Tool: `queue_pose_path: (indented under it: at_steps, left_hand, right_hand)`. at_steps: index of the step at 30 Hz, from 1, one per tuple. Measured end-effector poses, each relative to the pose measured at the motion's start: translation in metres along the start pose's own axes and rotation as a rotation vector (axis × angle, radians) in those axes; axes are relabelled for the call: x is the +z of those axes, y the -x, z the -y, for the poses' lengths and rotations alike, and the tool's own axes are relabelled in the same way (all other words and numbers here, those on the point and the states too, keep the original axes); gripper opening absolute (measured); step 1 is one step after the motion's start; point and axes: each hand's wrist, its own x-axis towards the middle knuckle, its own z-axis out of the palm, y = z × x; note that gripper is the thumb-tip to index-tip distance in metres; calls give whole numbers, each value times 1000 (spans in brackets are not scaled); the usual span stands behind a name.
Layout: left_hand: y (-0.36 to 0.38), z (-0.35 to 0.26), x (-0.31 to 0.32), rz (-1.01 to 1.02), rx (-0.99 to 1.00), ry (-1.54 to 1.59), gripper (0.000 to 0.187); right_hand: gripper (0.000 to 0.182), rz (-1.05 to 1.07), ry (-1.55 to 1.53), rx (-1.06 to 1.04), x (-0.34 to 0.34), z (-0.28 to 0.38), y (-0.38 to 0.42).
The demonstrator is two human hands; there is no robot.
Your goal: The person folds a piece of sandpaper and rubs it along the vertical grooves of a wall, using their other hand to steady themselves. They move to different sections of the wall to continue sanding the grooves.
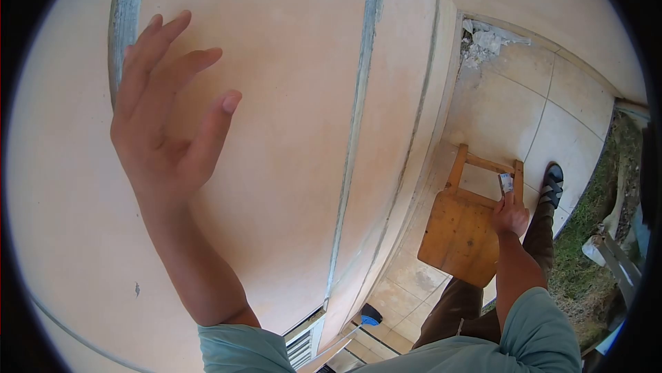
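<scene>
Head view looks down along a peach wall (289,131). Left hand (162,124) is raised close to the wall, palm open, fingers (207,62) spread and holding nothing; whether it touches the wall cannot be told. Right hand (510,214) hangs low beside the wall, over a wooden chair (458,231), its fingers pinching a small white card (506,182) near the chair's back rail. A sandalled foot (552,183) rests on the tiled floor (510,111) just beyond the chair.
</scene>
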Motion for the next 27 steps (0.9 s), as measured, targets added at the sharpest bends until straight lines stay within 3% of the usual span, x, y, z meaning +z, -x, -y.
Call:
queue_pose_path:
  at_steps: [5, 9, 18, 20, 27]
  left_hand:
    - [4, 3, 1, 94, 95, -124, 27]
    - [0, 13, 1, 2, 111, 26, 27]
    - [1, 10, 1, 40, 116, 30, 28]
    - [1, 6, -3, 123, 90, -114, 31]
    - [-4, 17, -18, 190, 117, -185, 40]
  right_hand:
    - [13, -46, 17, -40, 11, -3, 3]
    - [12, -42, 31, 32, 7, -1, 2]
    - [11, -65, -7, 2, 7, -1, 2]
    - [11, -51, -10, 9, 7, -1, 1]
    - [12, 7, 0, -7, 0, 1, -1]
